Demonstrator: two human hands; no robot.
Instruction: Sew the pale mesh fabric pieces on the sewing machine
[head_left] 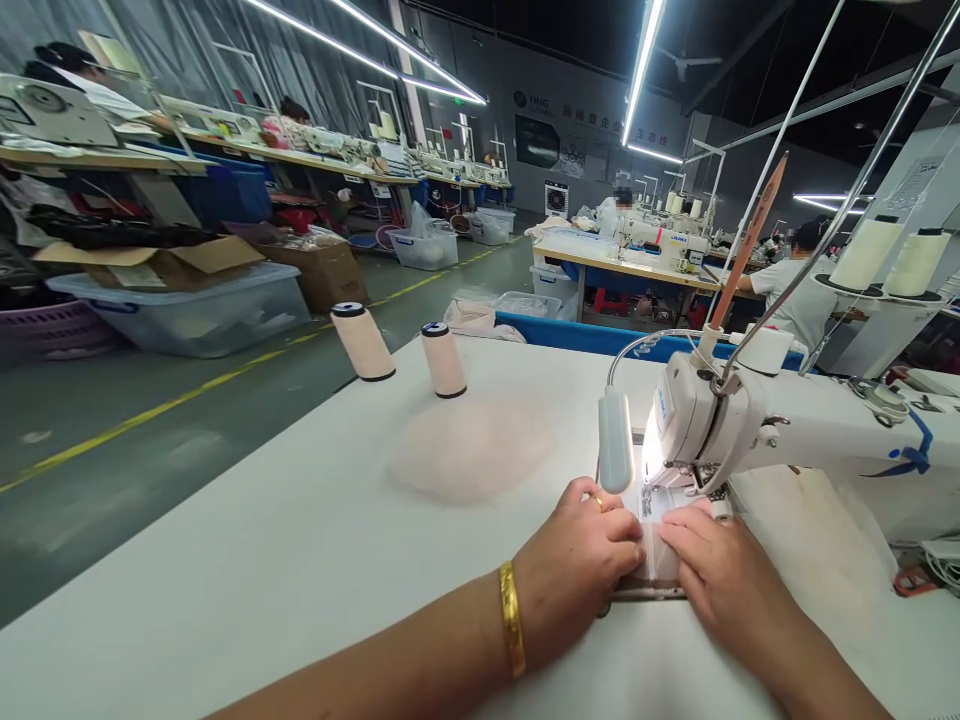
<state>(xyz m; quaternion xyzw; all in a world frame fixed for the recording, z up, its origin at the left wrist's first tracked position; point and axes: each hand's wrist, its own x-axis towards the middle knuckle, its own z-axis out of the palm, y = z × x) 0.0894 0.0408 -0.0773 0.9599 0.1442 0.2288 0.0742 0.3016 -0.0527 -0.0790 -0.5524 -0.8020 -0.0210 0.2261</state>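
Note:
My left hand [581, 560], with a gold bracelet [511, 618] at the wrist, has its fingers curled together at the left side of the needle area. Across from it, my right hand [727, 570] pinches close to the presser foot. A thin, pale sheer fabric [661, 558] lies between the fingertips on the machine bed; much of it is hidden by the fingers. Over both hands stands the white sewing machine [787, 425], its needle area brightly lit by a small lamp [615, 442]. Another pale sheer fabric piece [472, 450] lies on the white table at left.
Two thread cones [444, 360] [363, 342] stand at the table's far left edge. More sheer fabric [817, 540] lies right of the needle. A brown pencil-like stick [752, 235] stands upright on the machine. Other sewing stations and people are beyond.

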